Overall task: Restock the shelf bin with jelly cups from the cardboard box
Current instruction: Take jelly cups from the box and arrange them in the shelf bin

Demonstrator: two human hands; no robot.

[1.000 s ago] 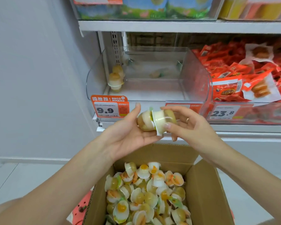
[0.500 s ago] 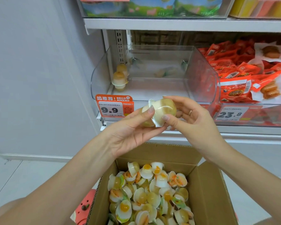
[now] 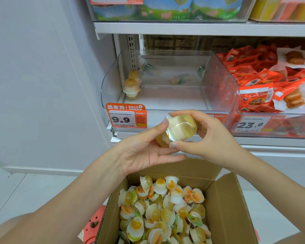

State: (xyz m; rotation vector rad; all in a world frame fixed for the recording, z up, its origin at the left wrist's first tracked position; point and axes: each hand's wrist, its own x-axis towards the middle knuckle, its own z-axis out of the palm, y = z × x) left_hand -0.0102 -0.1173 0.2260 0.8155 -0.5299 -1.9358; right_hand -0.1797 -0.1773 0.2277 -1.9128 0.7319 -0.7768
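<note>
Frame centre: right hand (image 3: 213, 138) grips upper jelly cup (image 3: 182, 127), left hand (image 3: 144, 148) pinches lower cup (image 3: 161, 140), above cardboard box (image 3: 225, 208), below shelf bin (image 3: 218, 81)

Two jelly cups (image 3: 179, 128) earlier side by side, lids meeting, seam facing camera; now turned so right cup's clear base faces camera and hides most of left one. Right hand (image 3: 208, 138) wraps further round right cup, fingers over top, thumb below. Left hand (image 3: 144, 148) thumb moved from upright to pressing against lid rim. Both hands raised closer to price tag (image 3: 126, 118)
</note>
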